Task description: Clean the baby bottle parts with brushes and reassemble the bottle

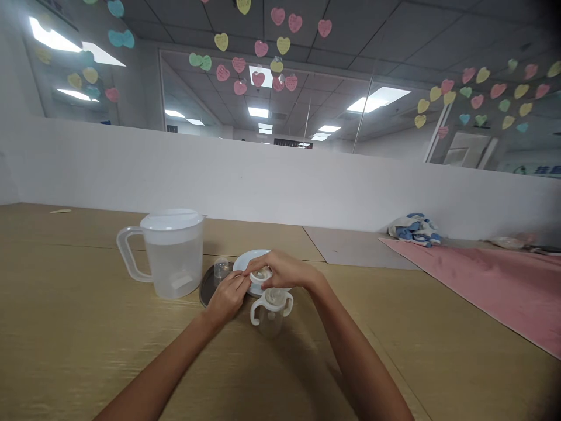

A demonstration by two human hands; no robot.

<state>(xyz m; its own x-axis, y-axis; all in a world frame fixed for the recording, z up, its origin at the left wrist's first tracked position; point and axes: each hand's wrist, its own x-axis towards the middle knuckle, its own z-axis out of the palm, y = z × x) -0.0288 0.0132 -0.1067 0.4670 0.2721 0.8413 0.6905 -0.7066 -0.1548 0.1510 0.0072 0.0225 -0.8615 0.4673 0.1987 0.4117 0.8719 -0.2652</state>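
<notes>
Near the middle of the wooden table (87, 351), we hold a small white ring-shaped cap (262, 275) over a two-handled baby bottle (272, 313).

Both our left hand (228, 298) and right hand (284, 270) pinch the cap, fingers closed on it, the right slightly nearer. The upright bottle stands directly below our fingertips, touching nothing else; a lidded water pitcher (173, 254) stands left, a white plate (248, 261) just behind.

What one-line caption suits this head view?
Both hands, left hand and right hand, hold a small white ring above a two-handled baby bottle beside a water pitcher.
</notes>
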